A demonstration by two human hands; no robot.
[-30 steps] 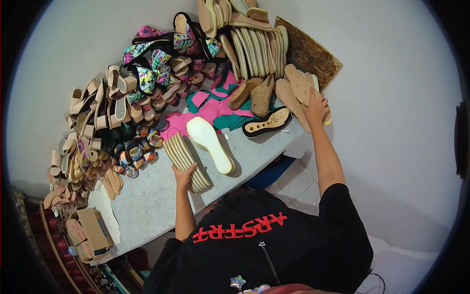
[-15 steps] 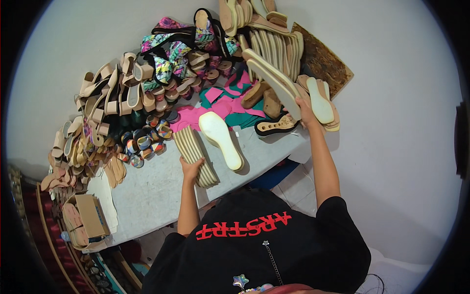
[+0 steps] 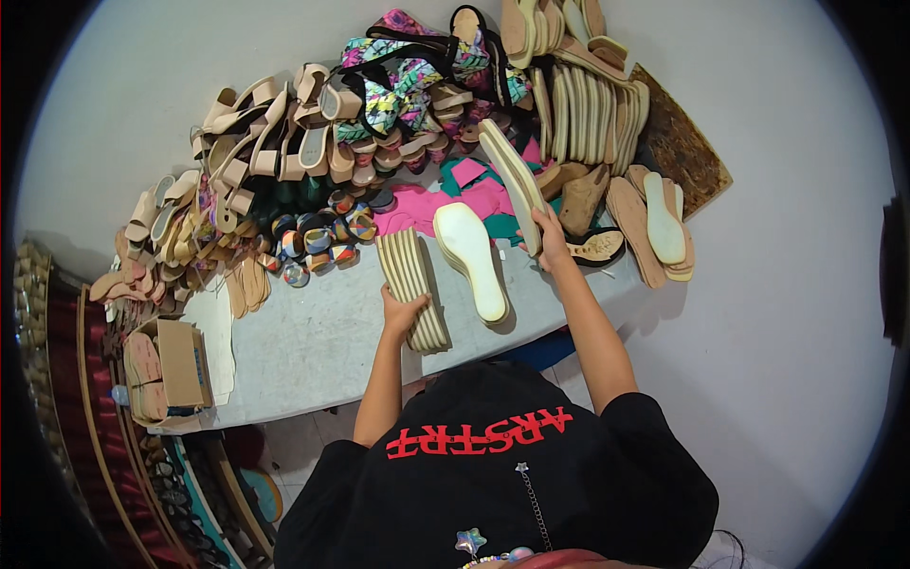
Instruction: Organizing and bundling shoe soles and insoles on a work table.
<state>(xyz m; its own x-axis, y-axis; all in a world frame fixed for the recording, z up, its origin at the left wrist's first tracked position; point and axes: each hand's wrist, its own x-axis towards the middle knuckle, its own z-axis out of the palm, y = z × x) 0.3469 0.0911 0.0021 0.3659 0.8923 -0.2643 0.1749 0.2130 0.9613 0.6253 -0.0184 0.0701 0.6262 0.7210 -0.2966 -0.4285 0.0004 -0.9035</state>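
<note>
My left hand (image 3: 406, 309) is wrapped round a row of cream shoe soles (image 3: 411, 270) standing on their edges on the grey table. Between my hands lies a cream sole (image 3: 470, 251), flat with its pale face up. My right hand (image 3: 548, 239) grips a small bundle of soles (image 3: 512, 180), held upright and tilted above the table. Pink cloth pieces (image 3: 414, 211) spread behind the flat sole. Just beyond my right fingers are a brown shoe last (image 3: 582, 199) and a black-edged insole (image 3: 597, 247).
Heeled sandals (image 3: 270, 142) are piled along the back left, with patterned wedges (image 3: 398, 90) beside them. More soles (image 3: 588, 114) are stacked at the back right, before a brown board (image 3: 687, 147). A cardboard box (image 3: 180, 365) stands at the table's left end.
My right hand has brought its bundle of soles leftward, away from the loose soles at the right, and turned it more upright. My left hand keeps its hold. The whole view has shifted.
</note>
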